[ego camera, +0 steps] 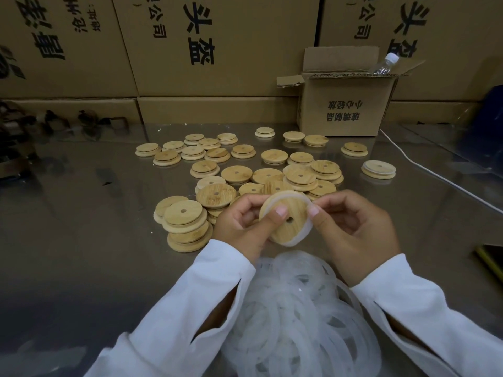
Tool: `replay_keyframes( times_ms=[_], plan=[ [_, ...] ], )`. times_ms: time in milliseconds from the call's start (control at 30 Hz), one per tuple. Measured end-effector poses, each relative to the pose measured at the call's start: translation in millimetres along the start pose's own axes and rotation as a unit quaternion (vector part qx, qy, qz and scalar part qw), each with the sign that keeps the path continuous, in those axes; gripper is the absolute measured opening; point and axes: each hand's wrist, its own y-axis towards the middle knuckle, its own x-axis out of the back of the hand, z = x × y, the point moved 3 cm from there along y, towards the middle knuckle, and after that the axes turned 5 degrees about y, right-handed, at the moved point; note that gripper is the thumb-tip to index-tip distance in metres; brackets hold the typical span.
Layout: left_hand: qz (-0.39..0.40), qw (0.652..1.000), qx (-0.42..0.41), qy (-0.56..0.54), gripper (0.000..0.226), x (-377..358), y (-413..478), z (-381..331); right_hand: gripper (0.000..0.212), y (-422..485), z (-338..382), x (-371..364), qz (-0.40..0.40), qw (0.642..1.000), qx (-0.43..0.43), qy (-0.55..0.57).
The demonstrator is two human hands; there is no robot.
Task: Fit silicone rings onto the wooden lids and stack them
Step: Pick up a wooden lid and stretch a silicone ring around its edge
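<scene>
I hold a round wooden lid with a centre hole above the table, tilted toward me. My left hand grips its left side, thumb pressed on its face. My right hand pinches a translucent white silicone ring that wraps the lid's top and right edge. A heap of loose silicone rings lies just below my wrists. Several bare wooden lids are scattered and piled on the table beyond my hands. One lid with a white ring fitted sits apart at the right.
An open small cardboard box with a plastic bottle in it stands at the back right. Large printed cartons wall off the back. A white cable runs across the right of the glossy table.
</scene>
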Motion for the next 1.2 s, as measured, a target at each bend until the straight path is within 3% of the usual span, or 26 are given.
replay_keyframes(
  times_ms=[167,333,733,1000,1200],
  plan=[
    [0.004,1.000,0.008,0.029,0.022,-2,-2,0,0.013,0,-5,0,-0.007,0.997,0.017,-0.082],
    [0.048,0.993,-0.040,0.102,0.010,-4,-4,-5,0.010,-3,-2,-5,0.032,0.990,0.060,-0.122],
    [0.028,0.997,-0.059,0.032,0.019,-4,0,-5,0.020,7,5,-1,0.054,0.991,0.057,-0.109],
    [0.016,0.998,-0.054,0.036,0.021,0,-2,-1,0.005,-2,0,-4,0.044,0.998,0.032,-0.037],
    [0.002,1.000,-0.020,0.014,0.018,0,0,2,0.010,-6,0,-6,0.013,0.993,0.062,-0.096]
  ],
)
